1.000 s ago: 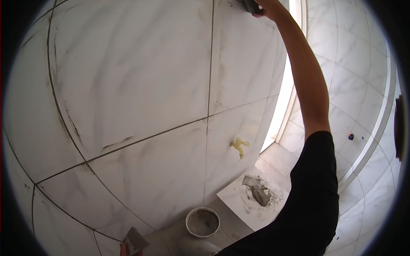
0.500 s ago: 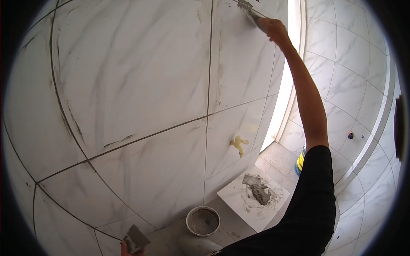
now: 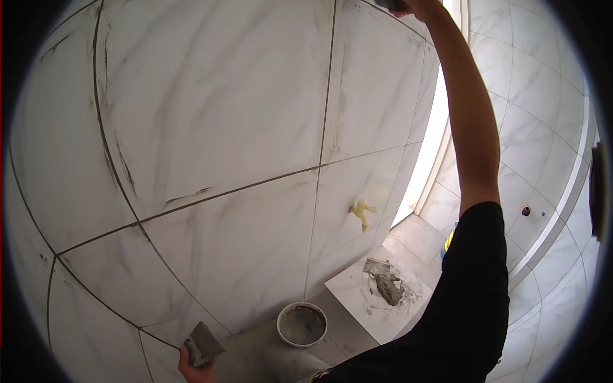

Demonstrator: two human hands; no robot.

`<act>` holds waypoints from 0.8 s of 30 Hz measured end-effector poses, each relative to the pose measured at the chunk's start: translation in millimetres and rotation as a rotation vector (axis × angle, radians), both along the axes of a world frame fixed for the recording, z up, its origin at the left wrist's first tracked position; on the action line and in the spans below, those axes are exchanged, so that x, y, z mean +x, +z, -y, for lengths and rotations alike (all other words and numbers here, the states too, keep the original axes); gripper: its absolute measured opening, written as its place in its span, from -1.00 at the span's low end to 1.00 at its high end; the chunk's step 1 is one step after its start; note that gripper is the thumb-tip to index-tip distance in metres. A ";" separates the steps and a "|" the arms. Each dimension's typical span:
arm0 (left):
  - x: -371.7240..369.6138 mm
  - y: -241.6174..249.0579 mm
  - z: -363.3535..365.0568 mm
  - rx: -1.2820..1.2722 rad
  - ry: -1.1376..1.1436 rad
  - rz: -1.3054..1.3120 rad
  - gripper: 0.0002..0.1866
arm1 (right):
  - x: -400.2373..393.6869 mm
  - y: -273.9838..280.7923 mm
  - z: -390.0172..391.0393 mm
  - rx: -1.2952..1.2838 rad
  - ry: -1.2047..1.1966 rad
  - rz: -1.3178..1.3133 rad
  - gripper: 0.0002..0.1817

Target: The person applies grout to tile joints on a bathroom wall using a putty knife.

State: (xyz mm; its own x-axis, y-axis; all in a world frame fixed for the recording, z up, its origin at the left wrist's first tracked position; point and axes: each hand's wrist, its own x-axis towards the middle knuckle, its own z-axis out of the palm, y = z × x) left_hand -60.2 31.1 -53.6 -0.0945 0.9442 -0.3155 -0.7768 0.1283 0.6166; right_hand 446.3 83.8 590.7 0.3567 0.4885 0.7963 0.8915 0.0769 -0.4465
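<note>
At the top edge, my right hand point(image 3: 416, 9) is closed around the dark handle of a putty knife point(image 3: 391, 4), close to the marbled wall tile point(image 3: 255, 96). The rest of that knife is cut off by the frame. Low on the left, my left hand point(image 3: 194, 369) grips a flat scraper point(image 3: 204, 346) smeared with grey grout, held in front of the lower wall. Dark grout lines the tile joints, with smears beside several of them.
A white bucket point(image 3: 302, 325) of greyish water stands by the wall. On the floor, a tile board point(image 3: 357, 310) bears grey grout point(image 3: 389, 290) and another flat blade point(image 3: 377, 266). A yellowish tap point(image 3: 363, 214) sticks out from the wall. A doorway point(image 3: 424, 167) glows at right.
My right hand has moved up, taking the putty knife's blade out of view. The view has shifted slightly. My left hand and its scraper show a little higher.
</note>
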 end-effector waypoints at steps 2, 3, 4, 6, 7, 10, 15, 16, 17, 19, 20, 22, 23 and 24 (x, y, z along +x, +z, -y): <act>-2.8 -5.2 -0.1 -0.025 0.008 0.014 -0.53 | 19.5 -15.9 -11.0 0.098 -0.023 0.063 -0.48; 1.9 2.2 2.8 -0.019 0.012 0.023 -0.53 | 31.5 -26.6 -23.8 0.198 -0.045 0.125 -0.50; 8.6 16.6 9.0 -0.040 0.056 0.050 -0.54 | 51.2 -37.5 -47.8 0.203 -0.042 0.130 -0.50; 12.1 21.9 12.5 -0.060 0.102 0.074 -0.55 | 93.4 -57.0 -100.3 0.336 -0.337 0.686 -0.42; 7.8 17.2 14.5 -0.068 0.094 0.074 -0.55 | 75.9 -94.5 -105.7 0.443 -0.337 0.549 -0.41; 0.8 13.0 15.1 -0.081 0.090 0.086 -0.54 | 77.2 -99.7 -59.1 0.202 -0.158 0.467 -0.47; -2.0 22.0 20.4 -0.058 0.049 0.057 -0.55 | 123.9 -35.8 -24.2 0.025 -0.032 -0.279 -0.52; -0.9 24.4 22.3 -0.038 0.054 0.052 -0.56 | 119.4 -30.0 -30.6 0.025 -0.022 -0.276 -0.52; -1.2 25.1 25.1 -0.019 0.062 0.048 -0.56 | 108.9 -25.6 -40.4 0.043 0.045 -0.281 -0.53; -1.1 17.5 23.3 0.026 0.020 0.001 -0.58 | 76.1 -17.5 -53.5 0.023 0.112 -0.225 -0.52; -0.1 13.6 21.2 0.070 -0.042 -0.056 -0.60 | 48.1 -13.3 -49.7 -0.013 0.106 -0.169 -0.49; 7.3 14.5 15.3 0.078 -0.073 -0.022 -0.59 | -12.5 -1.0 -42.9 0.017 0.166 -0.219 -0.54; 11.2 15.0 13.8 0.089 -0.107 0.012 -0.59 | -24.5 4.5 -30.2 -0.105 0.300 -0.190 -0.55; 12.5 12.5 12.6 0.081 -0.111 0.007 -0.59 | -28.1 5.1 -23.2 -0.067 0.347 -0.138 -0.54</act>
